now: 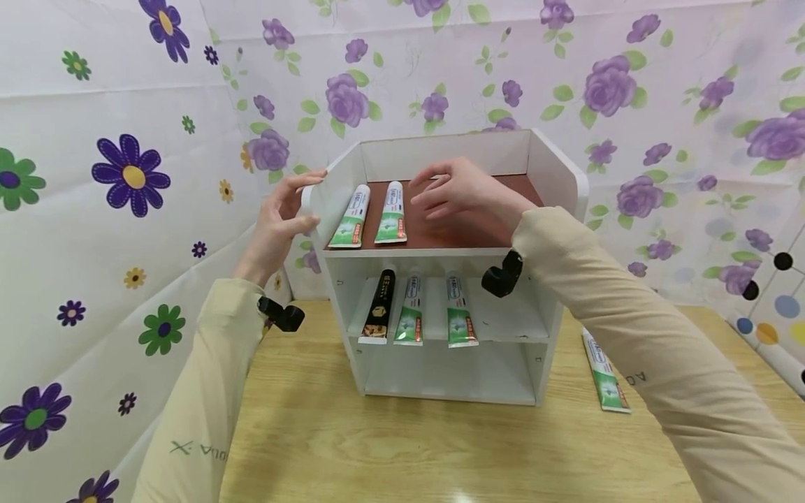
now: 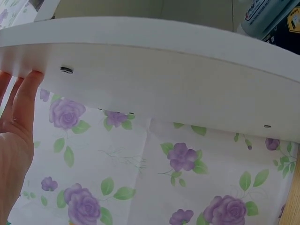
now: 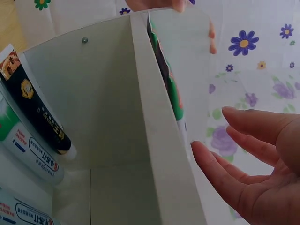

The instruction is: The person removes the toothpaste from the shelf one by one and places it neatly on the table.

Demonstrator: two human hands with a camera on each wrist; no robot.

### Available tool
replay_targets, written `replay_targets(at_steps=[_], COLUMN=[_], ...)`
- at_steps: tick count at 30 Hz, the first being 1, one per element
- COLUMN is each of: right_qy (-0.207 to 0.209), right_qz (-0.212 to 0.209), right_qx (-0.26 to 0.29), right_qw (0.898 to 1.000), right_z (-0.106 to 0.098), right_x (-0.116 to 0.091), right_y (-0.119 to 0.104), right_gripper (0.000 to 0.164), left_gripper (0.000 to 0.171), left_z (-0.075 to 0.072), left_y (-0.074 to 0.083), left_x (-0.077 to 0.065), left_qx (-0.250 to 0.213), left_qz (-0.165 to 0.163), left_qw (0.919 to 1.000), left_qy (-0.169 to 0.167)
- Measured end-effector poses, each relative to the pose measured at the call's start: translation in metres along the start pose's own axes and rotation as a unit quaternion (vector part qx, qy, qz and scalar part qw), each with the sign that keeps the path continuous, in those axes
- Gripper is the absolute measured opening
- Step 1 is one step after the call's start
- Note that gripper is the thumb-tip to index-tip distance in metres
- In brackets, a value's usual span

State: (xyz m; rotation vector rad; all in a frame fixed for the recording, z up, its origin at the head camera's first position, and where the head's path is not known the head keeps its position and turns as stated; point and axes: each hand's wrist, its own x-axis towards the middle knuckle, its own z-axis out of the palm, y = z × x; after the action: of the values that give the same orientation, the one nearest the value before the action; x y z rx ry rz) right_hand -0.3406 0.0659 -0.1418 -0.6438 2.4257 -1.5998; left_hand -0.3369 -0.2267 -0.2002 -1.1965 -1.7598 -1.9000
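A small white shelf unit (image 1: 449, 391) with a reddish-brown top board (image 1: 465, 234) stands on the table. My left hand (image 1: 279, 220) holds the upper front corner of its left side panel (image 2: 154, 79), thumb at the front edge and fingers over the top. Above the top board hovers my right hand (image 1: 462, 188), fingers loosely bent and holding nothing. Just left of it lies a green-and-white toothpaste tube (image 1: 392, 213), with another toothpaste tube (image 1: 352, 218) beside the left panel. On the middle shelf lie a black toothpaste tube (image 1: 380, 307) and two green-and-white tubes (image 1: 461, 311).
Another green-and-white toothpaste tube (image 1: 605, 370) lies on the wooden table (image 1: 377, 454), right of the shelf unit, near my right sleeve. Flower-patterned sheets (image 1: 402, 70) hang behind and to the left. A black camera is strapped at each wrist.
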Motion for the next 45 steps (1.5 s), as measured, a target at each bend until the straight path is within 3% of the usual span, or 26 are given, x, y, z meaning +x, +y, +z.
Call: replay_targets(at_steps=[5,10,23,32,45], right_qy=[0.0,-0.008,-0.004,0.001,-0.007], right_qz=[0.009,-0.013,-0.013,-0.029,0.022], right_qx=[0.005,0.006,-0.064,-0.139,-0.123], right_qw=[1.0,1.0,0.998,0.99,0.992], right_z=[0.012,0.015,0.031,0.038,0.044], right_x=[0.008,0.017,0.021,0.024,0.025], right_y=[0.003,0.008,0.007,0.003,-0.011], right_gripper=[0.039,0.039,0.039,0.034,0.027], left_gripper=[0.051,0.051,0.051,0.051,0.052], left_z=[-0.001,0.0,0.0,0.0,0.003], left_y=[0.0,0.002,0.002,0.003,0.002], left_x=[-0.002,-0.002,-0.001,0.0,0.001], left_qx=[0.001,0.002,0.009,0.019,0.016], left_qz=[-0.003,-0.005,-0.007,-0.004,-0.004], left_qw=[1.0,1.0,0.9999,0.9998,0.9998], left_qy=[0.003,0.003,0.004,0.003,0.005])
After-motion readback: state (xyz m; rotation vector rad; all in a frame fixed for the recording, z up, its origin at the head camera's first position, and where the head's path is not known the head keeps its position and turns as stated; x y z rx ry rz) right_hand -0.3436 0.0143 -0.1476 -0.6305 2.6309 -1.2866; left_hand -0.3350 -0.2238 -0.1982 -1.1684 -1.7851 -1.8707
